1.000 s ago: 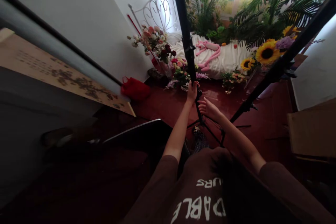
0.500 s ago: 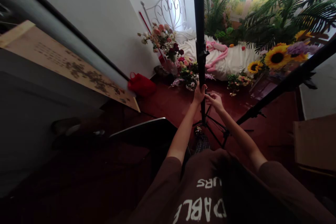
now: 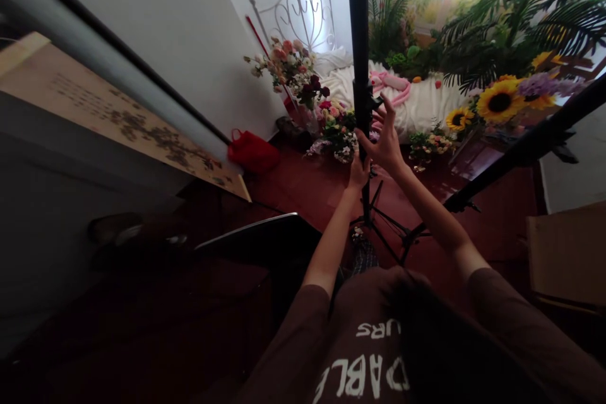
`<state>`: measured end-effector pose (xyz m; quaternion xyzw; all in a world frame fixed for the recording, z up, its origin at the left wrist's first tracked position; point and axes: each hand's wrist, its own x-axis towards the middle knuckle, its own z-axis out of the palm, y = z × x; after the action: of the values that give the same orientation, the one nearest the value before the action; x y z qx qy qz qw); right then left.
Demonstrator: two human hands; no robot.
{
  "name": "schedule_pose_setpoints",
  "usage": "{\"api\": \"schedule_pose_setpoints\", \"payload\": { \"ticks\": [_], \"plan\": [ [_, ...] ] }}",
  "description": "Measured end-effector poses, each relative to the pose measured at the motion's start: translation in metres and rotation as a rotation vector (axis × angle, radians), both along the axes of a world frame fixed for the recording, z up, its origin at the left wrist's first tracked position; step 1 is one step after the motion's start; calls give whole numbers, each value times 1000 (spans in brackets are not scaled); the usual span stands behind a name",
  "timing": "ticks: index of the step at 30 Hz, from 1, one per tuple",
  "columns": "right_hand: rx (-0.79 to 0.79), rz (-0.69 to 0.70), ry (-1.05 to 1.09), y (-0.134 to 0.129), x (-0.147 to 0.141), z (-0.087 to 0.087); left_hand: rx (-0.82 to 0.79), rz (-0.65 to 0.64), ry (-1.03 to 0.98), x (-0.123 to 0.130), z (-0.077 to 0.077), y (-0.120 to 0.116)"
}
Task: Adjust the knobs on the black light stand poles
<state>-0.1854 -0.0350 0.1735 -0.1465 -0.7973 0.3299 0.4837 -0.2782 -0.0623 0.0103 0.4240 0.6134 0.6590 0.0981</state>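
A black light stand (image 3: pixel 361 25) rises upright in front of me, with a clamp collar and knob (image 3: pixel 374 103) partway up its pole. Low on the pole, my left hand (image 3: pixel 360 172) is wrapped round it; the pole hides part of the fingers. My right hand (image 3: pixel 387 142) is raised just right of the pole, its thumb and fingers spread apart. Its fingertips are close to the knob, and whether they touch it I cannot tell. Below both hands the stand's folding legs (image 3: pixel 391 227) spread over the dark red floor.
Another black pole (image 3: pixel 516 158) slants across the right side. Artificial flowers (image 3: pixel 331 120), sunflowers (image 3: pixel 499 101) and a white-draped bed (image 3: pixel 426 104) lie beyond. At left are a hanging scroll (image 3: pixel 137 123), a red bag (image 3: pixel 254 151) and a dark panel (image 3: pixel 265 233). A cardboard box (image 3: pixel 568 252) stands right.
My right hand has moved up the pole from beside my left hand to near the collar knob, its fingers spreading. The left hand stays on the pole. The collar sits slightly lower in view.
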Motion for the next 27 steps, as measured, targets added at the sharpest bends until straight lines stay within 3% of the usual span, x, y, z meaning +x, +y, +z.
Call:
{"api": "schedule_pose_setpoints", "payload": {
  "ticks": [3, 6, 10, 18, 22, 27],
  "plan": [
    [-1, 27, -22, 12, -28, 15, -26, 28, 31, -1, 0, 0],
    [-4, 34, -76, 18, -40, 14, -48, 22, 40, -2, 0, 0],
    [-54, 14, -112, 14, -37, -1, -59, 18, 34, -2, 1, 1],
    [-297, -7, -130, -2, -20, -51, -31, 11, 1, -3, 4, 1],
    [-306, -21, -164, -1, -19, -57, -21, 5, -10, -2, 5, 1],
    [-275, 83, -120, -1, -2, -62, 1, -4, -28, 0, 6, 2]
  ]
}}
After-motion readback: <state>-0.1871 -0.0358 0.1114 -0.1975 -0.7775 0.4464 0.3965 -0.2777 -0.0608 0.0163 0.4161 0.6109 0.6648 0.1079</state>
